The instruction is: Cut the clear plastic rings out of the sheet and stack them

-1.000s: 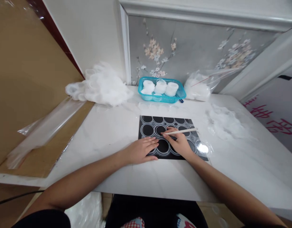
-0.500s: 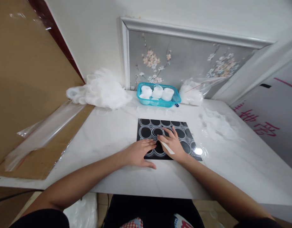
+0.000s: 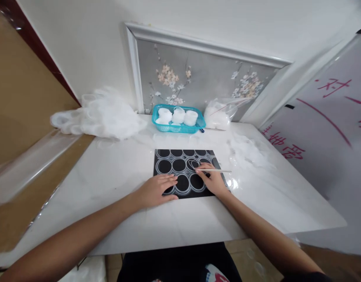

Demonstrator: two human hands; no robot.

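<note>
A black sheet (image 3: 185, 172) printed with rows of white rings lies on the white table (image 3: 116, 184). My left hand (image 3: 155, 189) rests flat on its near left corner, fingers stretched out. My right hand (image 3: 211, 179) lies on the sheet's right side and pinches a thin white stick (image 3: 218, 170), whose tip touches a ring near the sheet's middle. One ring there looks partly lifted.
A teal basket (image 3: 178, 119) with white ring stacks stands at the back by a flowered panel. A heap of clear rings (image 3: 100, 113) lies back left, a plastic bag (image 3: 217, 115) back right, more clear film (image 3: 248, 150) right of the sheet. A brown board lies at left.
The view has swung right and up. My right hand closed from spread fingers to a pinch on the stick, which now points sideways. My left hand has stayed on the sheet.
</note>
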